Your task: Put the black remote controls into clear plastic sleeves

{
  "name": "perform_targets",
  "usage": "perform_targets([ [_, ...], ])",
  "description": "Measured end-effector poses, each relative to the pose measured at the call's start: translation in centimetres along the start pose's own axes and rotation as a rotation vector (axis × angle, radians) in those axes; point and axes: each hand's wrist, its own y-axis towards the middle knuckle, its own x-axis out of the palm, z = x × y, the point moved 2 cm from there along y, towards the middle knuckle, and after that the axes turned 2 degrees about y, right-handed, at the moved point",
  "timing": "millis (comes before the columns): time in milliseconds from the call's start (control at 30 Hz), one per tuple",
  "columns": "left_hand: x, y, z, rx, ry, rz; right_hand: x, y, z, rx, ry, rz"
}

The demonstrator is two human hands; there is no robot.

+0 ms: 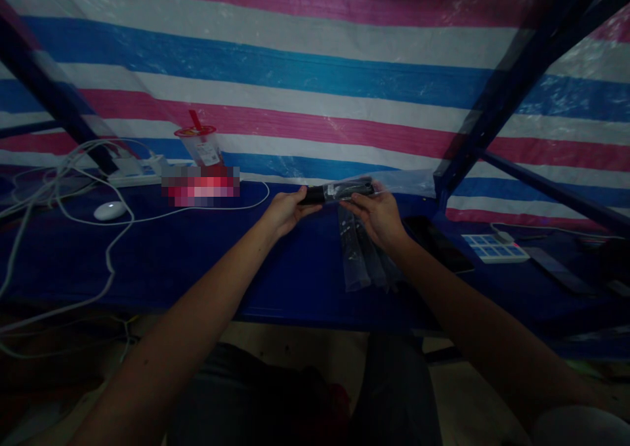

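My left hand (285,211) grips the left end of a long black device (315,195) held level above the dark blue table (197,249). The device's right part sits inside a clear plastic sleeve (352,189), which my right hand (377,218) pinches from the right. Under my right hand, several more clear plastic bags (361,259) with dark items inside lie flat on the table.
At the back left, a red-lidded plastic cup (201,143) stands near a white power strip (132,172), a white mouse (109,210) and loose white cables (59,190). A white keypad (495,248) and dark flat devices (558,270) lie at right. Blue frame bars (497,98) rise at right.
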Motion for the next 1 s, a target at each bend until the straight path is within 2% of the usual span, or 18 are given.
perform_targets([
  [167,0.3,0.0,-0.5,-0.047,-0.019,-0.035,0.2,-0.2,-0.1,-0.022,-0.020,-0.032],
  [433,1.2,-0.9,-0.2,-0.056,-0.023,-0.206,0.3,-0.4,0.6,0.007,-0.051,-0.030],
  [600,1.3,-1.3,0.5,-0.087,-0.075,-0.351,0.3,-0.4,0.7,0.048,-0.004,-0.043],
  [833,0.7,-1.5,0.7,-0.027,-0.059,-0.438,0.3,-0.2,0.3,0.103,0.011,-0.079],
  [1000,0.5,-1.9,0.9,-0.005,0.033,-0.556,0.8,-0.5,0.0,0.118,0.025,-0.130],
])
